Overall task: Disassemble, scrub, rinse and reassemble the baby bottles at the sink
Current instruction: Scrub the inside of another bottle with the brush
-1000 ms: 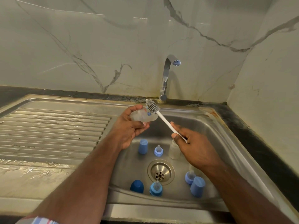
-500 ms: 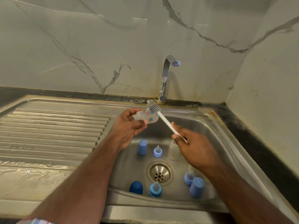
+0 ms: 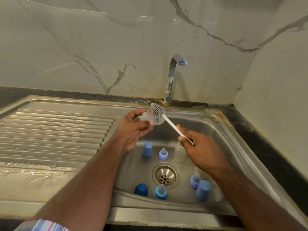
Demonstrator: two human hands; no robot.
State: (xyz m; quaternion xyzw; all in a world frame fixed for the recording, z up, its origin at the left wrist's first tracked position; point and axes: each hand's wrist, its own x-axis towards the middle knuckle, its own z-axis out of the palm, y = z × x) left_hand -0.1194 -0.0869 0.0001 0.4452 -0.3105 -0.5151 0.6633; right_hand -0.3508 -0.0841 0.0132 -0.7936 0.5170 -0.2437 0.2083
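Left hand gripping clear plastic baby bottle, right hand pinching white-handled grey bottle brush; scrubbing barely started, blue caps and teats apart in steel sink, rinse and reassembly left.

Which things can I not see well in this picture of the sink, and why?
Head view only:
- Held bottle: open end hidden inside left hand.
- Brush: handle end hidden inside right hand.
- Bottle label: too small to read.
- Right teat ring: partly behind forearm.
- Tap: no water visible.
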